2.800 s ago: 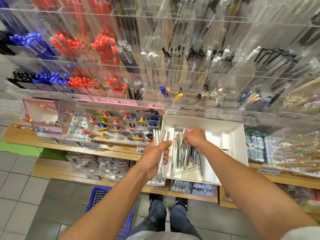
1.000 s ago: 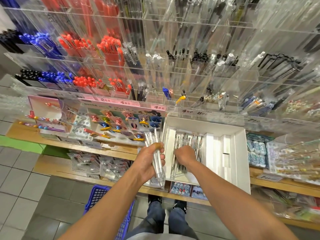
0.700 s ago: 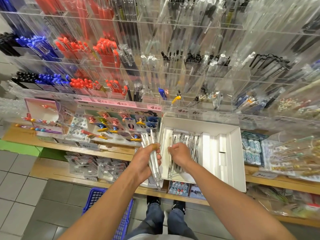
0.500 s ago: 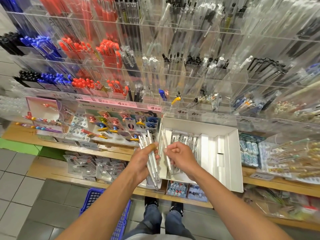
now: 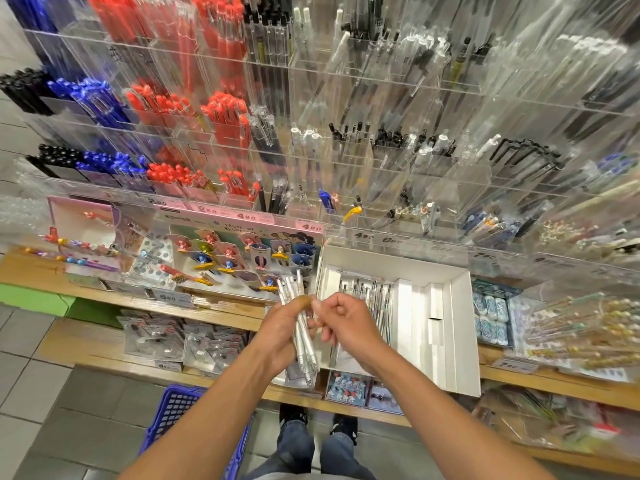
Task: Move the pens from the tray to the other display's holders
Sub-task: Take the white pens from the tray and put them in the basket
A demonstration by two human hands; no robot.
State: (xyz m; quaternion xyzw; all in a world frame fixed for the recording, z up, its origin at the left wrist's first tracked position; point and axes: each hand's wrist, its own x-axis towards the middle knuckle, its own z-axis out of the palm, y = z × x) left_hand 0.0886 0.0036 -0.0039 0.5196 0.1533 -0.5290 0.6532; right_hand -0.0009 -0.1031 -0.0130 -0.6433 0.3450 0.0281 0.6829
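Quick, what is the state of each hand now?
Left hand: holding a bundle of clear pens.
Right hand: fingers curled beside the bundle; whether it pinches a pen cannot be told.

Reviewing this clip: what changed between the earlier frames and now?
The right hand left the white tray and came over to the left hand, apparently adding a pen to its bundle of clear pens. The left hand still grips the bundle; the tray stayed put.

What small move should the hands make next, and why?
Probably the right hand should slip its pen into the bundle of pens that the left hand grips, then return to the white tray, where more pens lie.
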